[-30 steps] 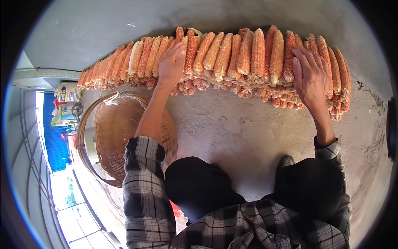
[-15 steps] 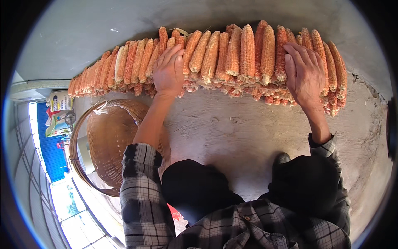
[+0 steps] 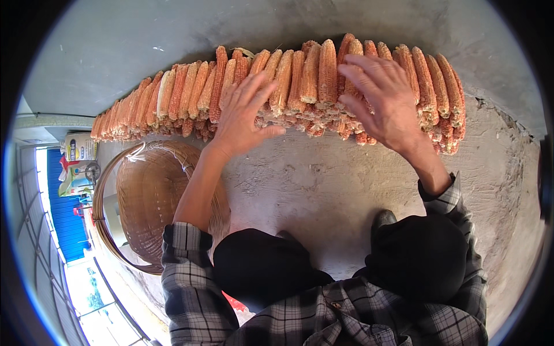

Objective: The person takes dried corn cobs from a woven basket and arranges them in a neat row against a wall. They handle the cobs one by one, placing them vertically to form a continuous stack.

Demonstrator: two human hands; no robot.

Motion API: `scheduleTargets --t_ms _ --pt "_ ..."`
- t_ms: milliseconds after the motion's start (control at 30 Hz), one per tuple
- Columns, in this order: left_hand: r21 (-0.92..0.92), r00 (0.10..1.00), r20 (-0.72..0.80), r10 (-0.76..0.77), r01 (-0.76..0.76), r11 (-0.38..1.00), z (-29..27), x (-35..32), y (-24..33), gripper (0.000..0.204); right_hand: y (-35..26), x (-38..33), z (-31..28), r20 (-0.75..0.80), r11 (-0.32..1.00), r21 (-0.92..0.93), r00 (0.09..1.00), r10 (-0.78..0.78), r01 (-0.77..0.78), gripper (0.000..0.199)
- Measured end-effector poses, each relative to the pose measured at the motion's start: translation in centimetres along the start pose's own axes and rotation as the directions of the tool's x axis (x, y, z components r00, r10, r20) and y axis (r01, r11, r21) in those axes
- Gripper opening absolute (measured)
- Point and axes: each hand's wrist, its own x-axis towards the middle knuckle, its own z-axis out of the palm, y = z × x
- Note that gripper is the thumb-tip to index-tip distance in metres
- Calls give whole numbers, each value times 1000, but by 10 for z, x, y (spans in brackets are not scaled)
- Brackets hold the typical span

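A long stack of orange-red corn cobs (image 3: 327,72) lies side by side along the foot of the grey wall. In front of its middle, my left hand (image 3: 241,118) has its fingers spread, the tips over the cobs and the thumb pointing right. My right hand (image 3: 389,106) is over the right part of the stack, thumb and fingers apart, hiding some cobs behind it. Neither hand holds a cob. Whether the fingertips touch the cobs I cannot tell.
A woven basket (image 3: 150,202) with a tall hoop handle stands on the floor at left, beside my left forearm. The grey wall (image 3: 277,23) rises behind the cobs. Bags (image 3: 81,147) stand at far left near a blue door (image 3: 66,225). My knees are at the bottom.
Both hands have come off the cob tops. The right hand has moved left and its fingers have spread; the left has shifted slightly right and nearer, fingers opening.
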Motion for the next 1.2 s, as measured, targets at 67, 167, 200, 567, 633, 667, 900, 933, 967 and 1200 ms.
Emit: scheduleTargets --t_ms 67,167,200,567,633,667,900,933,967,1200 --pt "-43 998 58 -8 10 999 0 0 1 76 -8 8 6 50 997 70 998 -47 44 44" --pt "-149 997 62 -47 56 987 6 5 -2 76 -13 9 21 137 994 87 988 -74 63 48" --pt "-164 998 48 -36 44 985 10 6 -4 74 -14 9 24 147 996 70 986 -72 62 47" --pt "-213 999 -32 -28 21 977 19 18 -7 65 -13 12 38 177 997 -22 982 -69 74 41" --pt "-199 999 -27 -22 17 980 22 19 -8 68 -11 12 37 167 996 -38 983 -74 82 41" --pt "-192 999 -26 -20 14 981 23 19 -8 70 -10 12 37 169 996 -20 982 -79 84 42" --pt "-93 998 18 -58 60 994 11 13 6 83 -9 18 32 155 993 107 986 -64 48 52" --pt "-90 999 -5 -46 45 995 13 15 7 84 -10 20 32 125 992 119 990 -59 44 54" --pt "-87 999 -27 -34 31 996 15 17 9 85 -13 22 33 76 995 50 993 -91 88 59" --pt "-96 1000 -8 11 -11 995 32 29 10 73 -18 17 42 256 994 -59 963 -79 97 61"
